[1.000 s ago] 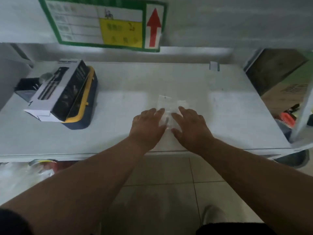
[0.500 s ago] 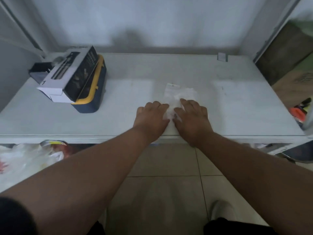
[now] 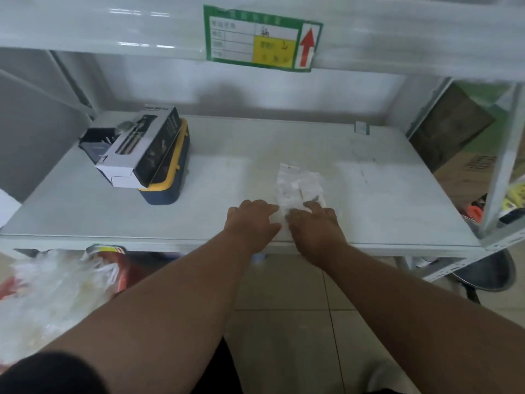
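A small heap of clear plastic packets [image 3: 298,186] lies on the white shelf board [image 3: 227,177], a little right of centre. My left hand [image 3: 251,223] lies flat on the board, fingertips at the near left edge of the packets. My right hand [image 3: 315,226] rests palm down beside it, its fingers touching the near end of the packets. Neither hand grips anything that I can see.
At the left of the shelf a black and white carton [image 3: 142,149] leans on a blue and yellow case [image 3: 170,172]. A green label with a red arrow [image 3: 261,41] hangs on the shelf above. Plastic bags [image 3: 54,282] lie below left; a shelf post [image 3: 502,166] stands right.
Both hands have drawn back slightly toward the shelf's front edge, uncovering more of the packets. The camera tilted up, bringing the green label back into view.
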